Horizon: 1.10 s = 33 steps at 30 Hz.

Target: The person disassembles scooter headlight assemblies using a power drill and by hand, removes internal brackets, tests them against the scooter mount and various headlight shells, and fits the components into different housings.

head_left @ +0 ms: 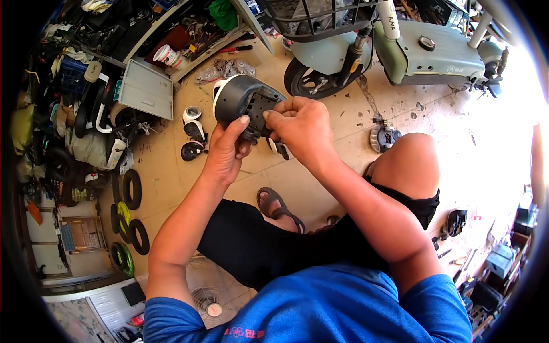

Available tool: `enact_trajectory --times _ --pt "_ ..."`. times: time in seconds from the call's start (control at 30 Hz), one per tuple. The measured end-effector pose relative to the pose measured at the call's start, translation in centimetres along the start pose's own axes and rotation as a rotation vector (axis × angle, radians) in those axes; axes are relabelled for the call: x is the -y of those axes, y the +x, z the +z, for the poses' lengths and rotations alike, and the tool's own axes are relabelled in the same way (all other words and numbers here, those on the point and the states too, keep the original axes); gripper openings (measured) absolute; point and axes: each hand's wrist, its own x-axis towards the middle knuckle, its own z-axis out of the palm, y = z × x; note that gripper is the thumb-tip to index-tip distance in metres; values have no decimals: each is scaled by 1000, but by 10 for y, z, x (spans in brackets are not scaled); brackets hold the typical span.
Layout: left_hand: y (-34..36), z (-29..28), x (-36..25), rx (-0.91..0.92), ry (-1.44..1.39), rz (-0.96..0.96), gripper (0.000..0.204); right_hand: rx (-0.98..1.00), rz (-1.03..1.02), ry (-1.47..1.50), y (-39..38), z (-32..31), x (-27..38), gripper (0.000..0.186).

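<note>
A person in a blue shirt [320, 306] and black shorts [246, 243] sits bent over a rounded black-and-white housing [231, 103] in a crowded workshop, holding it out in front of the knees. The left hand [226, 143] clasps the housing's near rim, thumb laid on the black face and fingers tucked underneath. The right hand [300, 123] works at the opposite side, thumb and forefinger drawn together against the recessed inner face; whether they pinch some small piece there, I cannot tell from here.

Just left of the grip, a white-and-black round part [193, 121] and a smaller black one [190, 151] lie on the tan tiled floor [177, 211]. Farther left stands a pale grey panel [146, 90], and back toward the body on that side sit several tires [132, 188], some with yellow-green color. Just beyond the grip, a clear plastic bag [223, 71] rests near a white tub [167, 55]. Beyond and to the right of the hands stands a pale green scooter [434, 54], a black basket [320, 23] above its front wheel [297, 80]. Right of the grip, near the raised knee, a round metal-and-black part [384, 138] lies on the floor.
</note>
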Motion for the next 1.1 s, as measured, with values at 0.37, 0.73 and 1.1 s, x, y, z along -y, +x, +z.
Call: enact_trajectory --times 0.37,0.73,1.1 --pt "-6 -15 8 44 -74 -102 27 -141 -324 -800 -11 -5 19 48" --pt "-2 -18 4 261 -58 -25 69 319 81 330 17 -14 -12 41" --pt "0 24 16 155 26 212 63 235 32 324 -5 -4 -19 46"
